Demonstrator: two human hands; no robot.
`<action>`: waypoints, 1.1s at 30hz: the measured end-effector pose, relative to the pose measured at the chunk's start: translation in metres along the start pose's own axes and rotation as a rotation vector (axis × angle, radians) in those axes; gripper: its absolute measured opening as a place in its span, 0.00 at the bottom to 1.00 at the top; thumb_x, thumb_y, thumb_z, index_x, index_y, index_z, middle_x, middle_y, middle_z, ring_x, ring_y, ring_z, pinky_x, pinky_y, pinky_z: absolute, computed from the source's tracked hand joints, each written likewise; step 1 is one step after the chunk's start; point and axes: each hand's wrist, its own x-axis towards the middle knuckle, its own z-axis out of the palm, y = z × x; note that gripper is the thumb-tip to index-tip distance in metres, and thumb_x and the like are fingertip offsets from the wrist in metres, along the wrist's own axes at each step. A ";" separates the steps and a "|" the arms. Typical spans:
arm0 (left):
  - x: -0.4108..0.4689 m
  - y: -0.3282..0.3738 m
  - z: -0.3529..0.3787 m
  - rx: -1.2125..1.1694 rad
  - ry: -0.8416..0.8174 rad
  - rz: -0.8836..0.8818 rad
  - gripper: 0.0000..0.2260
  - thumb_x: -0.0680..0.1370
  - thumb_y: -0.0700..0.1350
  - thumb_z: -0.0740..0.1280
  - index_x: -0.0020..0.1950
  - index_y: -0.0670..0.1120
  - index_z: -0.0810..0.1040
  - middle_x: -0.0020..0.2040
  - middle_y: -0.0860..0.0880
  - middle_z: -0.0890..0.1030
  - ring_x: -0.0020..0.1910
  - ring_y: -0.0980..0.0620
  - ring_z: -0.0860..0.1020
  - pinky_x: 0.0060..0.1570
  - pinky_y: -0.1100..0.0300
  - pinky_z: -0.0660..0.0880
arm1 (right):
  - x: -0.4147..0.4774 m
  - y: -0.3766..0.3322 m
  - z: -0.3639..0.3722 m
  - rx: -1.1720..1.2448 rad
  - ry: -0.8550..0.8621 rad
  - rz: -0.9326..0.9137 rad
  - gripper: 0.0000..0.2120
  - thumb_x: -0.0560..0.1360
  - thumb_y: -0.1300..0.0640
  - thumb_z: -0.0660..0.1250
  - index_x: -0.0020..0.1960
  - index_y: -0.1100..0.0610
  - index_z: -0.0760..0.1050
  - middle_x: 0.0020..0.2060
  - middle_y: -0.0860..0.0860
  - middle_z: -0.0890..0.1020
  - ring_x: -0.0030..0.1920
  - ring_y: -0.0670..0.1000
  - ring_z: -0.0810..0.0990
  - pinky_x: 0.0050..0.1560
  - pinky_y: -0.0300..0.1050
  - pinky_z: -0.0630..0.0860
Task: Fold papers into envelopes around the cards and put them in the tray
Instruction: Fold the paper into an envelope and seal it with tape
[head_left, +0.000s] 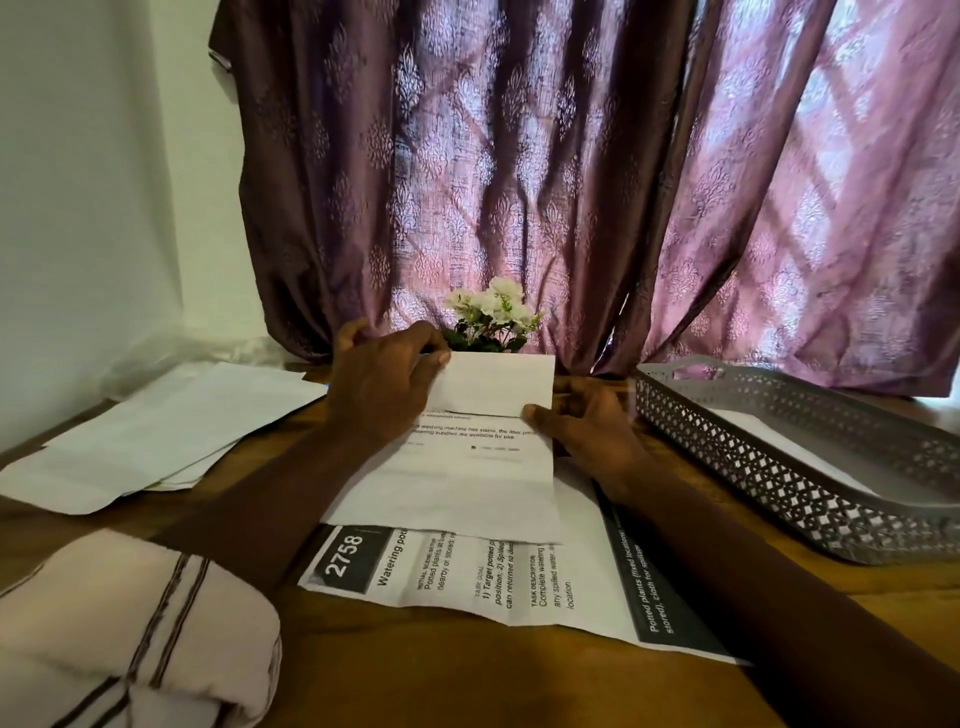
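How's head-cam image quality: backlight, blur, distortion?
Head view: daylight glows through the purple patterned curtain, so the left hand and right hand on the folded white paper read dark; the perforated grey tray and the printed sheet marked 2758 are slightly soft; wide-angle lens bows the edges.

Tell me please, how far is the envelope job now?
Done: a white paper lies in the grey tray. In hand: left hand pinches, right hand holds the printed sheet, top flap folded down. Left: finishing it, then the paper stack at left.
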 end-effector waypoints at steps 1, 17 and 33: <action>0.000 0.001 -0.001 -0.006 -0.009 0.012 0.08 0.81 0.54 0.61 0.50 0.54 0.78 0.39 0.55 0.84 0.43 0.48 0.83 0.69 0.45 0.62 | 0.001 0.001 0.000 0.041 -0.003 0.010 0.15 0.76 0.68 0.73 0.61 0.62 0.78 0.51 0.58 0.87 0.50 0.57 0.88 0.46 0.51 0.85; -0.024 0.027 0.028 -0.300 -0.685 -0.034 0.23 0.75 0.76 0.52 0.58 0.61 0.69 0.48 0.56 0.79 0.50 0.52 0.79 0.55 0.46 0.76 | 0.000 -0.010 0.002 0.236 -0.085 0.244 0.14 0.78 0.62 0.60 0.56 0.64 0.82 0.45 0.57 0.86 0.45 0.56 0.85 0.49 0.50 0.82; -0.014 -0.003 0.004 0.171 -0.295 0.020 0.22 0.82 0.67 0.57 0.58 0.55 0.83 0.48 0.44 0.86 0.51 0.40 0.83 0.42 0.54 0.68 | -0.008 -0.015 0.006 0.264 0.074 0.017 0.08 0.75 0.74 0.69 0.53 0.67 0.81 0.33 0.51 0.87 0.33 0.47 0.85 0.31 0.37 0.80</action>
